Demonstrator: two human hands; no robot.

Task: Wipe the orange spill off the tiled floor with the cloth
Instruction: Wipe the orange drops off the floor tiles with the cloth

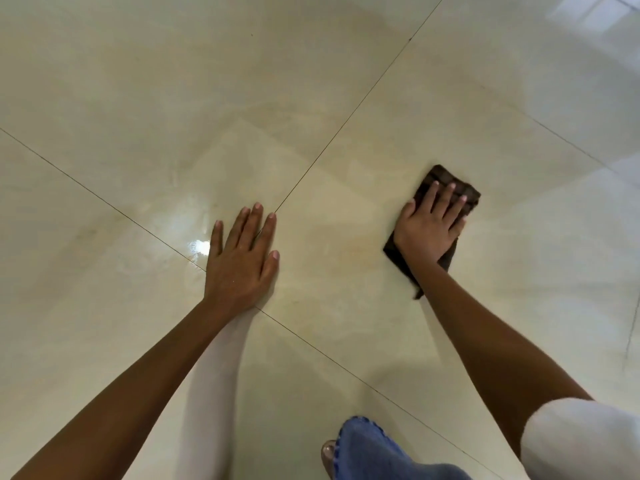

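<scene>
Head view, with places given from the left hand (242, 261). The left hand is lying flat on the tiled floor (138, 98), fingers straight and slightly spread, bracing the person's weight over a grout line (346, 119) and holding nothing. Well to the right of it, the right hand (427, 230) is pressing a dark brown cloth (441, 174) against the tile, palm down and fingers straight and fanned. The cloth is showing beyond the fingertips and trailing back beside the wrist. Between the left hand and the cloth, a faint orange spill (349, 252) is tinting the glossy surface; its edges are too pale to trace. Just left of the left hand, a wet-looking glare patch (199, 245) is shining. Below and to the right, a knee in jeans (367, 452) is entering the view. The cloth is likely handling as light, soft and limp, bunching if pushed from one edge. Keeping a broad flat palm over its middle is looking like the soundest hold, since the polished tile is probably slippery where damp.
</scene>
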